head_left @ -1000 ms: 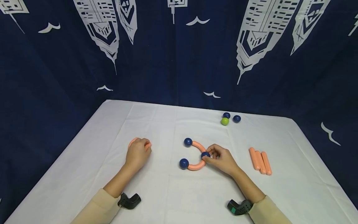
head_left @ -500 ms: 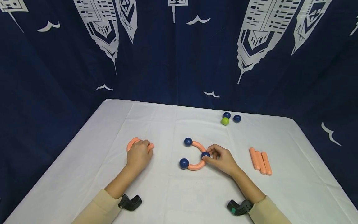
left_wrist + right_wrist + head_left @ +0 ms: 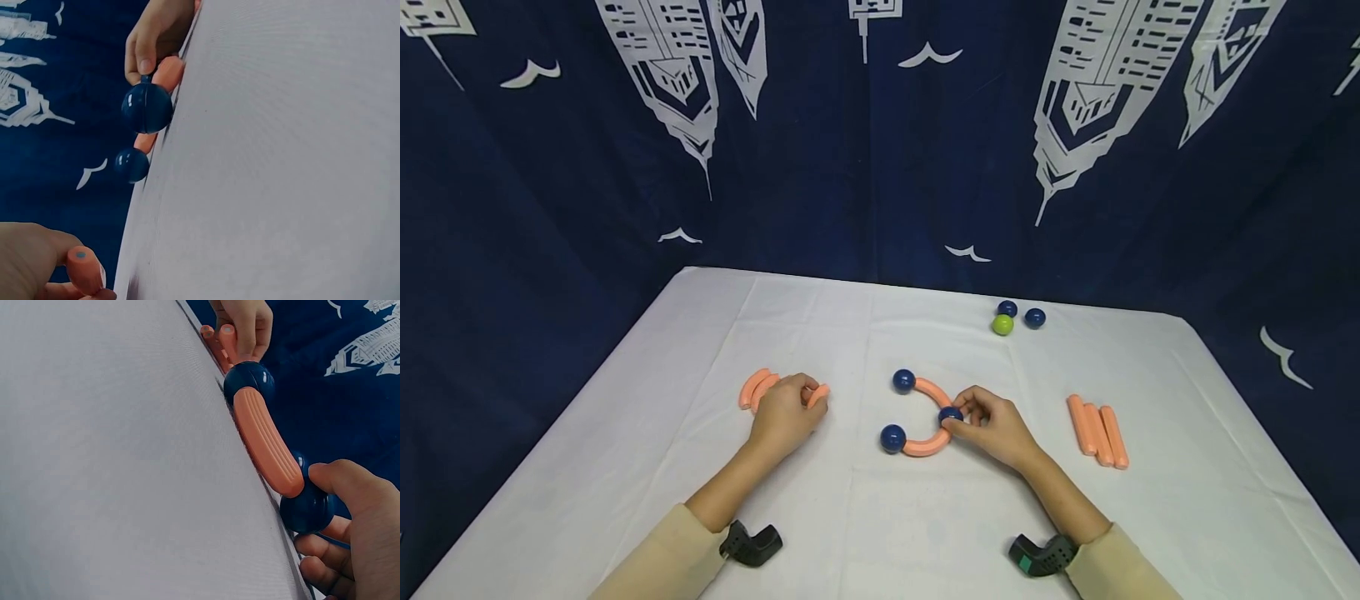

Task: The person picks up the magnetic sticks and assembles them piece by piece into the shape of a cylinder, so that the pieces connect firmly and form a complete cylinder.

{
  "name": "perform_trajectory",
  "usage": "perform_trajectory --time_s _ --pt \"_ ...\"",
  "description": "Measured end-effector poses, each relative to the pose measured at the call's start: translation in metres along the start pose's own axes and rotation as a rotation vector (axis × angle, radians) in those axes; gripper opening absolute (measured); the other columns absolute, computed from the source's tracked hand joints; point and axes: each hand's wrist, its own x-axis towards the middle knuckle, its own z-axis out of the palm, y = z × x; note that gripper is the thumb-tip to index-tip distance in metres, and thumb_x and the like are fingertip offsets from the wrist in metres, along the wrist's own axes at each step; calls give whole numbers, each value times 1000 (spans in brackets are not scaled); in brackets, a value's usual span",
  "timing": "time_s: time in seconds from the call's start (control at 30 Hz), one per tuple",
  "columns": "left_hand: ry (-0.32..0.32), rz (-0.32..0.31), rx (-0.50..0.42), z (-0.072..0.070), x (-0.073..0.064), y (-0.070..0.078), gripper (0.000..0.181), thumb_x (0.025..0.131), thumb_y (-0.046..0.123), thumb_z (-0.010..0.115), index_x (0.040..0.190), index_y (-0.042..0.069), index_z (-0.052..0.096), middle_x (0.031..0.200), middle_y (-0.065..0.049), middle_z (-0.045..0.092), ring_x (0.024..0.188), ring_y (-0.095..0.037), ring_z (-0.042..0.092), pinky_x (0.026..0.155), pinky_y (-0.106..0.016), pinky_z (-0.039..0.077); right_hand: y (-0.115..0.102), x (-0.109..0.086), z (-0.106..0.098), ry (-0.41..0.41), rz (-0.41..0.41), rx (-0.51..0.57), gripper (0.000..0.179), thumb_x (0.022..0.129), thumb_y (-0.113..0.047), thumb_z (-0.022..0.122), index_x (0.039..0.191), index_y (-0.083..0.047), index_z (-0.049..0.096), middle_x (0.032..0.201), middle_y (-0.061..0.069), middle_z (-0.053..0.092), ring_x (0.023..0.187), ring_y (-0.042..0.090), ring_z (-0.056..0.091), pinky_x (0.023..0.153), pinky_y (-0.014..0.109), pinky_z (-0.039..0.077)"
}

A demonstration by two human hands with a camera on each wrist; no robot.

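Observation:
My left hand [image 3: 787, 418] pinches a curved orange stick [image 3: 85, 271] between thumb and fingers; its end with a small grey dot shows in the left wrist view. Other curved orange sticks [image 3: 754, 388] lie just left of that hand, partly hidden by it. On the right, my right hand [image 3: 996, 427] holds a dark blue ball [image 3: 307, 511] with the thumb and fingertips. That ball joins two curved orange sticks [image 3: 265, 442] into an arc open to the left. A blue ball [image 3: 904, 381] caps the far end, and another blue ball [image 3: 892, 438] the near end.
Straight orange sticks [image 3: 1097, 433] lie side by side right of my right hand. Toward the table's back edge sit two blue balls [image 3: 1035, 317] and a green ball [image 3: 1003, 325]. A white cloth [image 3: 880, 525] covers the table; a dark blue printed curtain [image 3: 820, 183] hangs behind.
My left hand has moved right with one curved stick, away from the other curved sticks, which now show more. The right hand and the ball-and-stick arc have stayed in place.

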Motion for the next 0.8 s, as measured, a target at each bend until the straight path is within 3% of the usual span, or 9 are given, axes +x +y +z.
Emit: perform_trajectory --time_s 0.37,0.8 --pt "-51 68 -24 20 13 25 22 87 18 67 98 -1 67 73 -2 57 56 -8 54 56 -28 46 1 0 0 2 8 -1 24 80 -20 81 95 -11 65 74 -3 57 61 11 47 55 24 38" --pt "-72 107 1 41 24 40 20 82 16 70 96 2 69 71 -1 57 59 -11 52 53 -27 45 2 -1 0 4 3 3 23 81 -20 81 95 -10 66 75 -3 57 61 11 46 55 24 38"
